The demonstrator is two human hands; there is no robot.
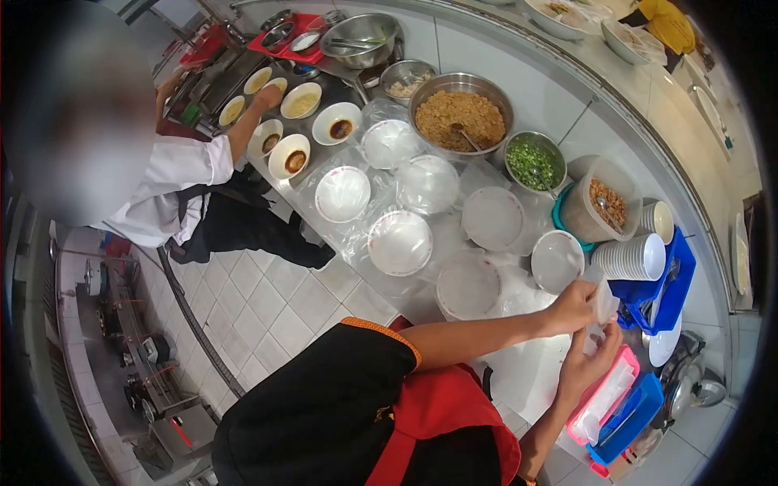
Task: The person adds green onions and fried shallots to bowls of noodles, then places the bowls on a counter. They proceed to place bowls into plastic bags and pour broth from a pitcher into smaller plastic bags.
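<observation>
My left hand (572,308) is closed on a thin, translucent white piece of plastic (605,303), held near a stack of white bowls. Just below, my right hand (594,356) has its fingertips at the lower edge of the same plastic, with the fingers bent. A white bowl (557,261) lies close to my left wrist. Further along the steel counter stand several more white bowls (400,243), lined or covered with clear plastic. Beside my right hand is a pink tray (577,429) holding whitish plastic.
Along the wall stand a pan of brown minced food (459,117), chopped greens (535,161), a tub of brown bits (612,202) and stacked bowls (630,257). Blue baskets (677,279) sit right. A co-worker in white (190,166) reaches over filled bowls (301,100) at left.
</observation>
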